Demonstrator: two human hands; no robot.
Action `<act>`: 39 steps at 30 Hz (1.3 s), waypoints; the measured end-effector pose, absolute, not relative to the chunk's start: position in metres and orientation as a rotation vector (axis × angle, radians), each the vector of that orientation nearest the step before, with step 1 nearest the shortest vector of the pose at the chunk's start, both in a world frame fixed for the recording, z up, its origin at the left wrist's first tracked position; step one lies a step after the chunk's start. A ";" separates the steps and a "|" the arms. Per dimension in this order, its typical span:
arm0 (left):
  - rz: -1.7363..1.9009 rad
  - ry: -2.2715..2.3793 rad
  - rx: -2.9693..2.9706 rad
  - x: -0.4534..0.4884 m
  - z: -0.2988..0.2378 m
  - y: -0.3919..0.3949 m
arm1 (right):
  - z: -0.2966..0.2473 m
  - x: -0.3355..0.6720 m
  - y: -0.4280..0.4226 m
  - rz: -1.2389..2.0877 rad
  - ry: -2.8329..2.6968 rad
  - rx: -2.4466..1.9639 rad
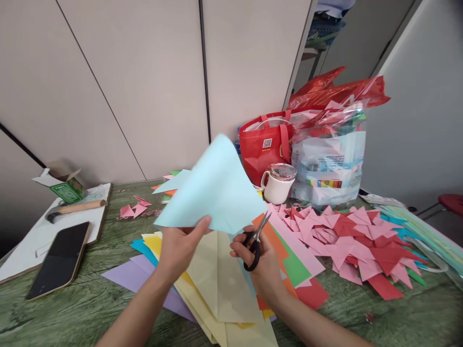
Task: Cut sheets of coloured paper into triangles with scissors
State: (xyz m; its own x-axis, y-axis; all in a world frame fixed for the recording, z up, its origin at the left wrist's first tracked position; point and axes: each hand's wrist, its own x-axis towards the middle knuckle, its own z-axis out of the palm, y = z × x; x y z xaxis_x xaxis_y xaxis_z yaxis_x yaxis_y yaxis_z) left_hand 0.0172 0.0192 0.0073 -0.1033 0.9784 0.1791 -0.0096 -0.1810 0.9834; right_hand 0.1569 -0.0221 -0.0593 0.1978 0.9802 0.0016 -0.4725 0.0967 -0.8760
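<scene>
My left hand (180, 247) pinches the lower edge of a light blue folded paper sheet (215, 188) and holds it up above the table. My right hand (261, 262) grips black-handled scissors (255, 240), blades pointing up toward the sheet's lower right edge. Under both hands lies a fan of coloured paper sheets (220, 284): yellow, purple, blue, orange, green, pink and red.
A heap of folded pink and red paper pieces (356, 243) lies at the right. Behind it stand a white mug (278, 185), a red bag (265, 144) and a plastic bag (331, 159). At the left lie a phone (61, 258), a hammer (74, 208) and a small green box (67, 188).
</scene>
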 end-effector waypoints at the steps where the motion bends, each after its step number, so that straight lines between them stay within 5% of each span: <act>1: 1.445 1.218 1.341 0.012 0.016 0.023 | -0.059 0.157 -0.024 1.282 -0.791 -0.855; 8: 1.412 0.970 1.230 -0.006 0.027 0.043 | -0.068 0.150 -0.033 1.701 -1.166 -0.694; 39: 1.187 1.056 1.394 0.005 0.001 0.039 | -0.064 0.161 -0.031 1.663 -1.168 -0.747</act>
State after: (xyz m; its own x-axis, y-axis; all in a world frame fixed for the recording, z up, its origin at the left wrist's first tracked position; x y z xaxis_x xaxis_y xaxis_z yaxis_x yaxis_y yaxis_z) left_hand 0.0051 0.0392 0.0012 0.1433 0.9806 0.1341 0.0191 -0.1382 0.9902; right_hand 0.1607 -0.0315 -0.0640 -0.3743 0.9267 0.0335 -0.3457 -0.1059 -0.9323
